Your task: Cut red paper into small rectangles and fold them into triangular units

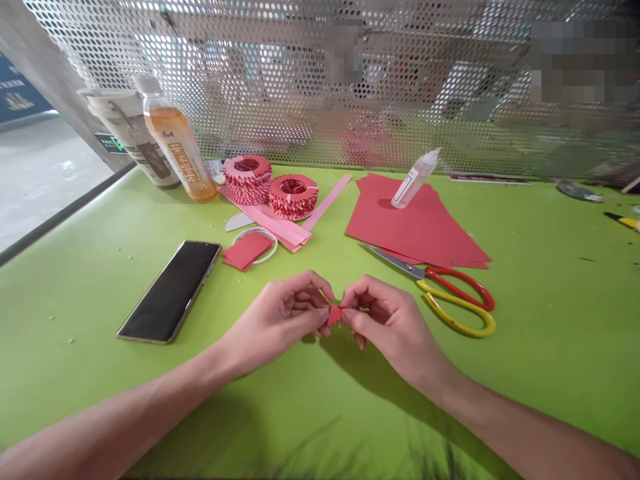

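Observation:
A small folded piece of red paper is pinched between both hands just above the green table. My left hand grips its left side with fingers curled. My right hand pinches its right side with thumb and fingertips. Most of the paper is hidden by the fingers.
Red-and-yellow scissors lie right of my hands, beside a stack of red sheets with a glue bottle on it. A phone, small red pieces on a ring, pink strips, two folded-paper rings, a drink bottle and a cup lie left.

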`<action>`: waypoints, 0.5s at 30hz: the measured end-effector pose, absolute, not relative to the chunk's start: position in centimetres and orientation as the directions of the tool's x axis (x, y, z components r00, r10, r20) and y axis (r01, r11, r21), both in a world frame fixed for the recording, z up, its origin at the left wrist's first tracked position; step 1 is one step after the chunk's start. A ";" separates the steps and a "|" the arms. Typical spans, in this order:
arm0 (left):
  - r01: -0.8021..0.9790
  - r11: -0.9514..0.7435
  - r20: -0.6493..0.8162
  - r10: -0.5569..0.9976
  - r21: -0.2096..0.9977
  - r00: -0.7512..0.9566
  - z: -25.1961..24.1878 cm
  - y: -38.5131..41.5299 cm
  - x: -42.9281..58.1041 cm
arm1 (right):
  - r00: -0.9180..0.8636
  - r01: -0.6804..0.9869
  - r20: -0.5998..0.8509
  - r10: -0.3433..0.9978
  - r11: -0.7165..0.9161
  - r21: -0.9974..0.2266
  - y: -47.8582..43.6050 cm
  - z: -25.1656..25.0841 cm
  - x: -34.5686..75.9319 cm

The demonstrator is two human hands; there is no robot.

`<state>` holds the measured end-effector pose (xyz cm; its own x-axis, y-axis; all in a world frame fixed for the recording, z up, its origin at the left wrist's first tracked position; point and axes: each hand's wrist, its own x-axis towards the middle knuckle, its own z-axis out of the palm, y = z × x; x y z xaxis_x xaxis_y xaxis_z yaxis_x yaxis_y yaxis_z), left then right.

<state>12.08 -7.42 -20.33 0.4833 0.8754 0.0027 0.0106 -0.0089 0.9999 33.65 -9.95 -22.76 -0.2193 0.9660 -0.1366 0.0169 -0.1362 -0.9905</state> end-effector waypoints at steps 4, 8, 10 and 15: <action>0.207 -0.337 0.211 0.861 0.919 0.462 -20.1 -7.8 12.1 | -0.212 -0.052 -0.143 0.967 -0.157 -0.986 -10.0 -22.2 33.5; 0.259 -0.426 0.287 0.851 0.867 0.440 -20.1 -7.9 12.0 | -0.252 -0.100 -0.148 0.956 -0.177 -0.979 -10.1 -22.1 33.5; 0.264 -0.425 0.288 0.854 0.866 0.433 -20.1 -7.9 11.9 | -0.287 -0.115 -0.172 0.942 -0.212 -0.971 -10.1 -22.2 33.5; 0.155 -0.229 0.137 0.882 0.961 0.450 -20.0 -7.8 11.9 | -0.315 -0.088 -0.199 0.928 -0.237 -0.968 -10.1 -22.6 33.4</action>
